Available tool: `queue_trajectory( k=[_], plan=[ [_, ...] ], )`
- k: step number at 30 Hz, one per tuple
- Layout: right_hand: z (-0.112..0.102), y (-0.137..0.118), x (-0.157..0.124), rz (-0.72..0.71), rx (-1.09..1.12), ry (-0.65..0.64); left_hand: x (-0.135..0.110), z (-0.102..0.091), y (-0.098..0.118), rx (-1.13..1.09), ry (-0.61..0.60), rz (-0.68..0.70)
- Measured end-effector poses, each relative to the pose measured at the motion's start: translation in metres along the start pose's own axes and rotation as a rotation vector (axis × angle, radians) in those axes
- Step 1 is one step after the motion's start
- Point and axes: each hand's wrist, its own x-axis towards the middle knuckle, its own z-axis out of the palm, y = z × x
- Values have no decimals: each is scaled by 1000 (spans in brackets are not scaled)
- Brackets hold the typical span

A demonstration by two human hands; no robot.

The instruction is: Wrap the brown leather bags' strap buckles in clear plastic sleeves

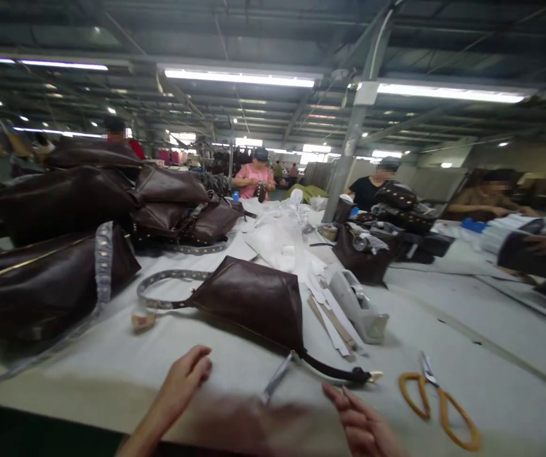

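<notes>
A dark brown leather bag (pixel 258 295) lies on the pale table in front of me. From its left end curves a studded strap (pixel 146 285) in clear wrapping; a short dark strap (pixel 332 368) with a gold-coloured clasp extends from the right. A narrow silvery strip (pixel 278 377) hangs at the bag's near edge. My left hand (pixel 187 374) is over the table, short of the bag, fingers loosely bent and holding nothing. Just below the clasp strap is my right hand (pixel 361 416), fingers stretched forward and empty; whether it touches the strap I cannot tell.
Orange-handled scissors (pixel 441 400) lie on the right. A grey tape dispenser (pixel 358 311) and paper strips (pixel 332 324) sit beyond the bag. Brown bags (pixel 63 203) are piled at left, more (pixel 368 251) at back right. Several people work at the tables behind.
</notes>
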Motion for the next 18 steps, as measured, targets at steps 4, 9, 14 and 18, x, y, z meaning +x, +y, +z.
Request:
queue_trajectory(
  k=[4, 9, 14, 18],
  plan=[
    [4, -2, -11, 57, 426, -65, 3, -22, -17, -201, 32, -109],
    [34, 3, 11, 5, 398, -42, 10, -20, -21, -162, 31, -115],
    [46, 8, 35, -467, 237, 198, 21, -16, -35, -127, 1, -103],
    [48, 16, 44, -741, 67, 264, 21, 4, -33, -138, -46, -35]
  ],
)
